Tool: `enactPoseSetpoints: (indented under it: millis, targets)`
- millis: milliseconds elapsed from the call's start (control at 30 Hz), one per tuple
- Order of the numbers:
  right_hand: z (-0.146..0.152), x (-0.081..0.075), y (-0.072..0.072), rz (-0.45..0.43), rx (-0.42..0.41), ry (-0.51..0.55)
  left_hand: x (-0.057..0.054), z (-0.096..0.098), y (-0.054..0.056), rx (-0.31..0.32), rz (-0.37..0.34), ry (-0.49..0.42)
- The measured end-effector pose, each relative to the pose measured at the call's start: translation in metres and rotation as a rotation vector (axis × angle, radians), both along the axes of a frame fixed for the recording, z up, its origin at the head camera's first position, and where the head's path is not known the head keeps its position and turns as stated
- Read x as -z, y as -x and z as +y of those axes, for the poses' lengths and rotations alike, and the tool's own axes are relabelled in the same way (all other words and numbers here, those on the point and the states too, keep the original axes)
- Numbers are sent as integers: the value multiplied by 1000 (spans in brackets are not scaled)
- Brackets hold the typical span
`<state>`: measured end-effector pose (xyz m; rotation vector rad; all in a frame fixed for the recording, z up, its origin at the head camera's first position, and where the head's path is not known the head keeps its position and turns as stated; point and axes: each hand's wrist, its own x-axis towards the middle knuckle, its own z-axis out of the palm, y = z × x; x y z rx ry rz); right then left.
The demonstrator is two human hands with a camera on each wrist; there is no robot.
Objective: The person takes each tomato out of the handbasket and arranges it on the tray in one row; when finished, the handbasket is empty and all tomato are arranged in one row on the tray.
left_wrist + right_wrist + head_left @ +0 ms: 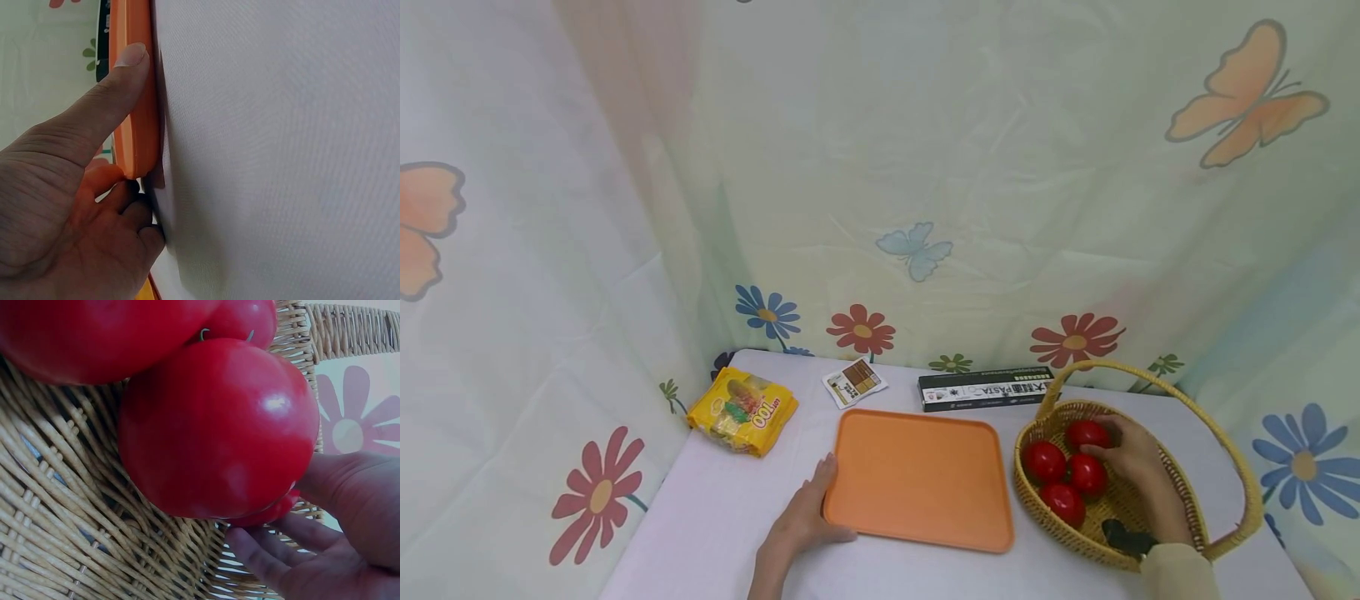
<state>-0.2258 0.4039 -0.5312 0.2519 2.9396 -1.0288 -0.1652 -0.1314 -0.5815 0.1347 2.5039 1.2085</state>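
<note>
In basket (1122, 498), R hand (1131, 452) gripping 1 tomato (1082, 432), L hand (807, 518) touching tray (921, 481)

You wear a pale cream sleeve (1180, 573) on your right arm (1168, 508), a small black device (1126, 537) at its cuff.

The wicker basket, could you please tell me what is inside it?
Four round red fruits are visible in the wicker basket, with the right hand on the farthest one. What lies beneath fruits and hand is covered.

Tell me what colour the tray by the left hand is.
The tray is plain orange, seen best in the head view.
</note>
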Motion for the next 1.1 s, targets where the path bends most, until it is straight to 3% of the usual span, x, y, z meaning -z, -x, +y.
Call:
enactPoseSetpoints:
  millis: [433, 767, 1100]
  targets:
    - [-3, -12, -11, -1, 58, -5, 1, -1, 1, -1, -5, -13]
    - [-14, -26, -27, 101, 82, -21, 1, -2, 1, -15, -8, -9]
    - [-33, -45, -49, 129, 92, -2, 1, -1, 1, -11, -14, -11]
